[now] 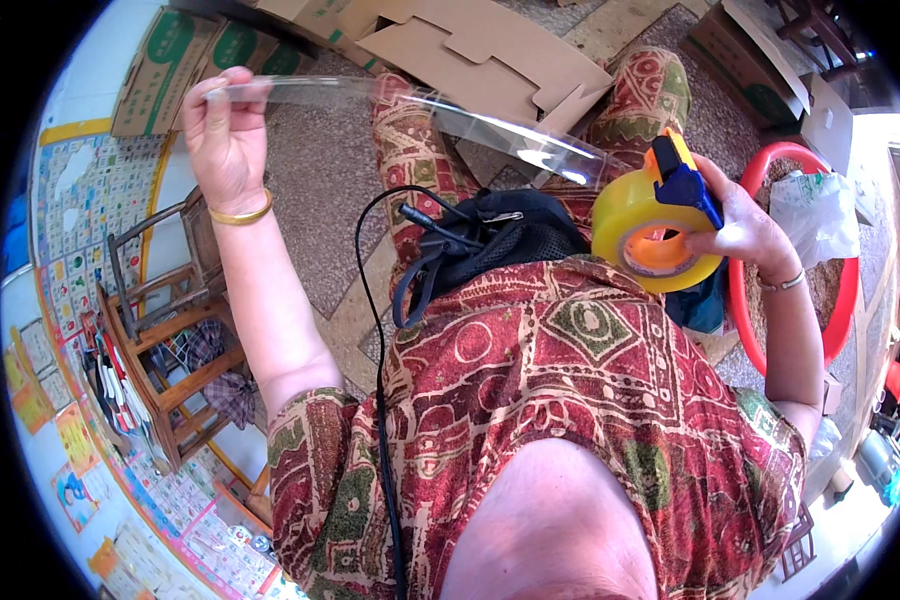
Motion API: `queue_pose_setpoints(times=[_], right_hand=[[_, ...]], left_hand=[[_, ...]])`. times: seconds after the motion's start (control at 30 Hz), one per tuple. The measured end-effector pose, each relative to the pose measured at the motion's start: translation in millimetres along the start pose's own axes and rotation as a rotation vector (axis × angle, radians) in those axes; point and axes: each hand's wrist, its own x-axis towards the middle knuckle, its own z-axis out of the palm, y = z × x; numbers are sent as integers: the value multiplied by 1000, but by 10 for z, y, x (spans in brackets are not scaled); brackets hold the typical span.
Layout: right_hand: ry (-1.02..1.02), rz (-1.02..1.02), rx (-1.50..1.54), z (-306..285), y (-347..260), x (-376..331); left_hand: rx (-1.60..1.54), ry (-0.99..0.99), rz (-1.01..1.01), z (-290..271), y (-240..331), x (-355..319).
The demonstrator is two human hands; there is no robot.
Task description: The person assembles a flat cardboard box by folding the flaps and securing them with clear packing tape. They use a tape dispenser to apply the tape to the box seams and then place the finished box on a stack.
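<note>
A long strip of clear packing tape (510,132) stretches across in front of me, between my two hands. Its free end is pinched between the thumb and fingers of my left hand (227,140), raised at the far left. My right hand (745,222) grips a tape dispenser (685,180) with a blue, black and orange cutter head, loaded with a thick yellow roll (620,225). The thumb reaches the orange core of the roll. Below the strip, a flat brown cardboard box (470,45) lies on the floor by my knees.
A black pouch (510,225) with a cable (360,270) rests at my waist. Printed cartons (160,75) stand far left, above a wooden chair (165,300). An open carton (745,60) stands far right. A red-rimmed basket (846,300) with a white plastic bag (815,215) sits on the right.
</note>
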Motion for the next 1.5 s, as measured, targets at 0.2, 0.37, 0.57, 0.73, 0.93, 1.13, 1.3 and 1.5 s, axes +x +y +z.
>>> queue_pose_setpoints(times=[0.2, 0.37, 0.57, 0.73, 0.93, 1.13, 1.3, 1.5], right_hand=[[-139, 1, -153, -181, 155, 72], [-252, 153, -17, -193, 385, 213], [-175, 59, -144, -130, 408, 263], [-155, 147, -73, -84, 349, 251], [0, -72, -696, 25, 227, 167], [1, 30, -626, 56, 54, 47], [25, -50, -359, -246, 13, 80], [-198, -374, -404, -96, -377, 595]], left_hand=[[55, -201, -102, 158, -152, 74], [44, -270, -201, 155, -280, 111], [52, -210, -189, 222, -243, 67], [123, -300, -159, 258, -134, 159], [159, -430, -120, 275, -60, 165], [180, -475, -93, 337, 68, 120], [140, -412, -151, 378, 43, 62], [142, -357, -211, 377, 53, 62]])
